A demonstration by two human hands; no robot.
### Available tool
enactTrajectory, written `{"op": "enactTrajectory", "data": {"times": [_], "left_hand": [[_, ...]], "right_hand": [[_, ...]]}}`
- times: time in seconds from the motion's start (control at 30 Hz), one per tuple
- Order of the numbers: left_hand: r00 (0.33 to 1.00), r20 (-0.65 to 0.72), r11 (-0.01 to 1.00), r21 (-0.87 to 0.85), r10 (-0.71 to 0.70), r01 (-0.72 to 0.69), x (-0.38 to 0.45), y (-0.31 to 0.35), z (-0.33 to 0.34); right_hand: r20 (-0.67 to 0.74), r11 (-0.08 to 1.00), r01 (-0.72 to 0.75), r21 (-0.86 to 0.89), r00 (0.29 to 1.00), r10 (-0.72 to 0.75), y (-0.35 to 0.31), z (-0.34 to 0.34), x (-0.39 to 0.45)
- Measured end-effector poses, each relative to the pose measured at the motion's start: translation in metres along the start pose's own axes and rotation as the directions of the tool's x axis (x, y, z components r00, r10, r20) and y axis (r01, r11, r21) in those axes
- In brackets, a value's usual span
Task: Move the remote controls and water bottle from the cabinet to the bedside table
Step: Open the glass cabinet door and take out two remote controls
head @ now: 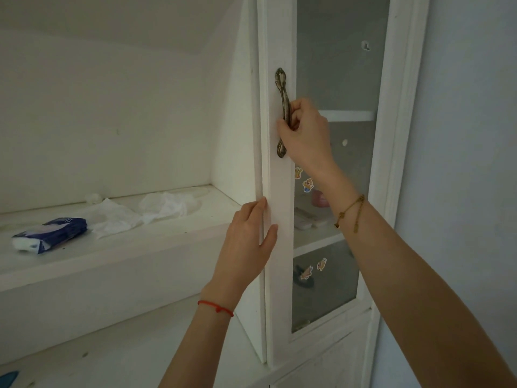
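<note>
A white cabinet door (279, 247) with a glass pane fills the middle of the head view. My right hand (306, 131) is closed around its bronze handle (283, 91). My left hand (247, 242) grips the door's left edge, fingers wrapped over it. Behind the glass, on the middle shelf, lie white remote controls (305, 219), blurred by the pane. A pink object (319, 198) stands behind them; I cannot tell whether it is the water bottle.
Left of the cabinet is an open white shelf (117, 247) with a blue tissue pack (50, 233) and crumpled white tissues (134, 214). Cartoon stickers (307, 184) are on the glass. A plain wall (470, 135) lies to the right.
</note>
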State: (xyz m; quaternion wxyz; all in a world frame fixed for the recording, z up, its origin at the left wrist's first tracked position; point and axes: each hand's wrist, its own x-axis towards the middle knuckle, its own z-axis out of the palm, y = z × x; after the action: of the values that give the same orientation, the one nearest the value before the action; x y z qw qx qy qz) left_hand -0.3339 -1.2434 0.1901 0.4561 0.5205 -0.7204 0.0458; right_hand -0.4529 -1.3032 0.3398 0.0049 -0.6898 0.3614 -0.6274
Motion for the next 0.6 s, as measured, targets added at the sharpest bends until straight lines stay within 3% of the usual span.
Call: {"op": "enactTrajectory", "data": {"times": [0.2, 0.43, 0.6], "left_hand": [[0.995, 0.022, 0.995, -0.046, 0.093, -0.092, -0.003, 0.009, 0.004], [0.972, 0.078, 0.948, -0.254, 0.22, -0.194, -0.027, 0.059, 0.025], [0.95, 0.095, 0.909, -0.332, 0.298, -0.252, -0.034, 0.078, 0.034]], "right_hand": [[-0.079, 0.999, 0.022, 0.045, 0.997, -0.018, -0.002, -0.033, -0.014], [-0.104, 0.996, 0.043, 0.074, 0.994, -0.036, -0.007, -0.105, -0.043], [-0.13, 0.988, 0.119, -0.094, 0.983, -0.13, -0.005, -0.128, -0.061]]}}
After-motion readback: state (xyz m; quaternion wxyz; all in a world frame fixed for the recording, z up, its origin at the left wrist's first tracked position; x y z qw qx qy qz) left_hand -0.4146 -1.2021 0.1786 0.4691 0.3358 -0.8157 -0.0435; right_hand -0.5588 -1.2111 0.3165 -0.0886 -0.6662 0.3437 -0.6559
